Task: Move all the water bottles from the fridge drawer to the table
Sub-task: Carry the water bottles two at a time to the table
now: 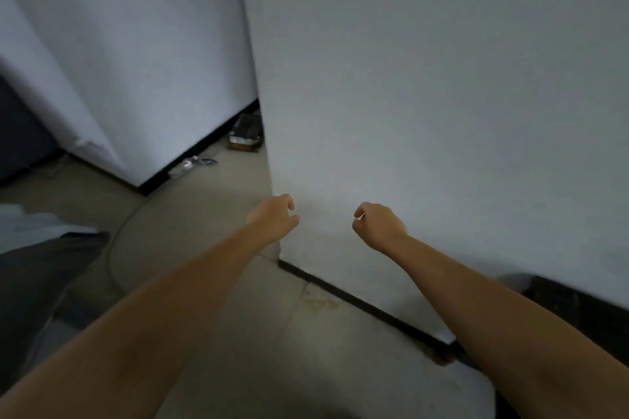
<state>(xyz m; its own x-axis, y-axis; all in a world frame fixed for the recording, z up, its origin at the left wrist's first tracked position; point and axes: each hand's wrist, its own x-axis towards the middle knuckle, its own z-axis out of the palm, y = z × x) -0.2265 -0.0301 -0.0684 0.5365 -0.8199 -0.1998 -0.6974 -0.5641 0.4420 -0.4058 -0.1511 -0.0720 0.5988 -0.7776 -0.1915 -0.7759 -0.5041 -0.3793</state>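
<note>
Both my arms reach forward and down in front of a white wall corner (272, 146). My left hand (274, 216) hangs by the corner's edge with its fingers loosely curled and nothing in it. My right hand (376, 224) is a short way to its right, in front of the wall face, fingers curled inward and holding nothing. No water bottle, fridge drawer or table is in view.
A black skirting (357, 303) runs along the wall's foot. The floor (211, 282) is beige. A small cardboard box (245, 134) and some litter (190, 165) lie beside the far wall. A dark object (20, 133) stands at the left edge; grey cloth (41, 275) lies lower left.
</note>
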